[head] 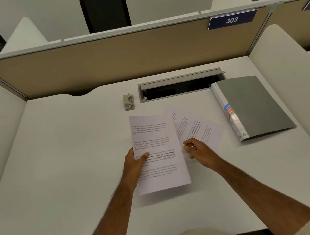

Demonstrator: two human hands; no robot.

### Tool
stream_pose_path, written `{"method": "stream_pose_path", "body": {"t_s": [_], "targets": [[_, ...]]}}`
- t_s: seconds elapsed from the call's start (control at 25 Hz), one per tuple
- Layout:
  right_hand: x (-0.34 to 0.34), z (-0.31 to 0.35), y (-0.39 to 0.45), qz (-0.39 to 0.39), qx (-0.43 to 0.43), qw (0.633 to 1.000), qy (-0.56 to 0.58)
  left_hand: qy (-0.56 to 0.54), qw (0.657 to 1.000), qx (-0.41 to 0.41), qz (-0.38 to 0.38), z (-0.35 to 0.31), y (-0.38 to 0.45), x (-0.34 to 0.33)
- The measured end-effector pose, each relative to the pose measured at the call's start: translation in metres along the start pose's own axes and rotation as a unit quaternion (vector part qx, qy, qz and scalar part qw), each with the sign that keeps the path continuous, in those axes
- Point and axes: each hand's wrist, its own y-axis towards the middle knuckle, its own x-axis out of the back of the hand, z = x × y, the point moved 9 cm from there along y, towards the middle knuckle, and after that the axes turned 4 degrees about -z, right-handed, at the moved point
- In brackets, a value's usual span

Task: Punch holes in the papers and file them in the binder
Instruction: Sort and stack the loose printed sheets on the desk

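Observation:
My left hand [135,162] grips a printed white sheet [155,135] by its left edge, thumb on top, and holds it slightly above the white desk [61,151]. My right hand [197,150] hovers at that sheet's right edge with its fingers curled and pinched together over several more printed sheets [197,125] fanned on the desk. I cannot tell whether it grips one. A small grey hole punch [128,102] stands behind the papers. A closed grey binder [252,106] lies to the right, spine toward the papers.
An open cable tray slot [181,87] is set into the desk behind the papers. A beige partition [110,61] with a blue "303" sign [231,20] closes the back. White side panels [290,67] flank the desk. Black chairs [104,10] stand beyond.

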Motion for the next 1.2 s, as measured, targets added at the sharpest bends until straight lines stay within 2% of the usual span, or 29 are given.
{"method": "stream_pose_path", "body": {"t_s": [0.2, 0.44, 0.52, 0.72, 1.0, 1.2], "targets": [[0.052, -0.027, 0.007, -0.064, 0.115, 0.968, -0.213, 0.006, 0.999, 0.015, -0.032, 0.020, 0.007, 0.019], [0.070, -0.067, 0.009, -0.015, 0.087, 0.925, -0.371, 0.013, 0.997, 0.026, -0.069, 0.036, 0.011, 0.046], [0.070, -0.069, 0.009, -0.027, 0.093, 0.913, -0.397, 0.007, 0.996, 0.028, -0.081, 0.039, 0.014, 0.054], [0.070, -0.059, 0.014, -0.087, 0.086, 0.897, -0.425, -0.007, 0.994, 0.028, -0.101, 0.044, 0.016, 0.068], [0.062, -0.029, 0.021, -0.150, 0.162, 0.894, -0.391, -0.027, 0.992, 0.041, -0.118, 0.056, 0.021, 0.080], [0.023, -0.002, 0.017, -0.141, 0.179, 0.919, -0.323, -0.043, 0.991, 0.062, -0.113, 0.066, 0.027, 0.076]]}}
